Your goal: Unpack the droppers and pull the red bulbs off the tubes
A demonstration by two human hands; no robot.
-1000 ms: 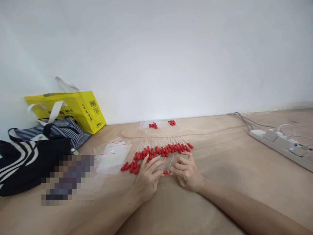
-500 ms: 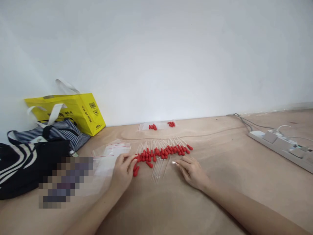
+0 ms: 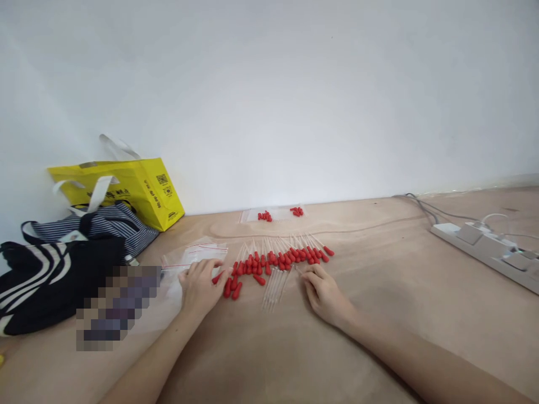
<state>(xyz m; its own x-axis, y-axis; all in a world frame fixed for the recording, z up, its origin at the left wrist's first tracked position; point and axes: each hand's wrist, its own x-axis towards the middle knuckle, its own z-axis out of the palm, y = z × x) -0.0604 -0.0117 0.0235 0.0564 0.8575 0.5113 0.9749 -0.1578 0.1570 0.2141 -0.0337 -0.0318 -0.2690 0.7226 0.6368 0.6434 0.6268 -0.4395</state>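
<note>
My left hand (image 3: 199, 287) lies at the left end of the pile, its fingers curled around a red rubber bulb (image 3: 217, 276). More loose red bulbs (image 3: 232, 289) lie just to its right. My right hand (image 3: 323, 292) rests on the table with thumb and fingers pinched on a thin glass tube (image 3: 297, 269). Between my hands lie several bare glass tubes (image 3: 273, 283). Beyond them runs a row of droppers with red bulbs fitted (image 3: 288, 257).
Clear zip bags (image 3: 194, 254) lie left of the row, and more bags holding red bulbs (image 3: 275, 214) sit near the wall. A yellow bag (image 3: 126, 188) and striped bags (image 3: 54, 264) stand at the left. A white power strip (image 3: 488, 247) with cables is at the right.
My hands met at the centre on one dropper, then parted. My left hand moved left to the loose red bulbs. My right hand stayed near the bare tubes.
</note>
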